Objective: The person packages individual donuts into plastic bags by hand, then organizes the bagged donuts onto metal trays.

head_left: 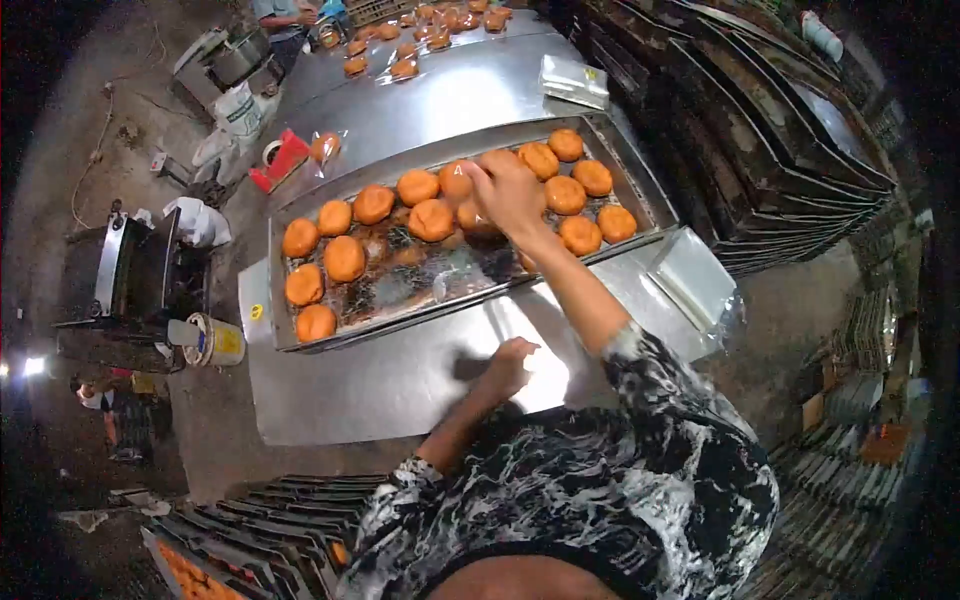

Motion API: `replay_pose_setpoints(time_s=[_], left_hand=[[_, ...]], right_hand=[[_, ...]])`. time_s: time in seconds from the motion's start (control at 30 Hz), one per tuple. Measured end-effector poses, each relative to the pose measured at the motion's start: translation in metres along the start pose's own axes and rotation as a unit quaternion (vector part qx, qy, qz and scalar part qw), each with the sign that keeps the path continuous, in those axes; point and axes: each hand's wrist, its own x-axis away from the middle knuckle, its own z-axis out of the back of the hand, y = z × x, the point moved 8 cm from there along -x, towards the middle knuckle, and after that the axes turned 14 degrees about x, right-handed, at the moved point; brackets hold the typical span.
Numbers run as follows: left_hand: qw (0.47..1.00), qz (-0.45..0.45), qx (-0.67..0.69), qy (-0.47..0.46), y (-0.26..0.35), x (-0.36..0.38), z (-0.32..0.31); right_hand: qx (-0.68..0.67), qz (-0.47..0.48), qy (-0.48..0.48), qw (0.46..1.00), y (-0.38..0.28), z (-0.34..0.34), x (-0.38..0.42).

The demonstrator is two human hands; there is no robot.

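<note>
A large metal tray [400,325] holds rows of round orange-brown buns [431,220]. Over its middle reaches my right hand [508,195], fingers curled downward and thumb out to the left, right at several buns. A small white mark shows on a bun [457,182] beside the thumb; what lies under the fingers is hidden. My left hand [508,368] is above the steel table [330,400], in front of the tray, with its fingers drawn together. Glare behind it hides what it may pinch. Shiny clear film [445,285] appears on the tray's near part.
Clear plastic bags [697,275] lie stacked at the tray's right; another bag stack [573,82] is behind. A red tape dispenser [280,160] and a bagged bun [325,148] sit at back left. Stacked dark trays [770,150] stand right, a bucket [222,342] left. Another person [285,15] is far off.
</note>
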Motion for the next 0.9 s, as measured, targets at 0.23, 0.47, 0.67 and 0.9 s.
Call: replay_pose_setpoints(time_s=[0.23,0.47,0.67,0.9], left_hand=[[0.976,0.101,0.184,-0.057,-0.049,0.014,-0.008],[0.909,0.246,0.337,0.005,-0.031,0.004,-0.007],[0.899,0.338,0.276,-0.029,-0.017,0.006,-0.017],[0.944,-0.042,0.236,0.226,0.042,-0.017,0.057]], right_hand=[[-0.037,-0.101,-0.400,0.910,0.084,-0.082,0.201],[-0.155,-0.145,-0.248,0.945,0.115,-0.064,0.266],[0.081,-0.204,-0.083,0.972,0.112,-0.031,0.285],[-0.804,-0.224,-0.144,0.531,0.088,-0.077,0.182]])
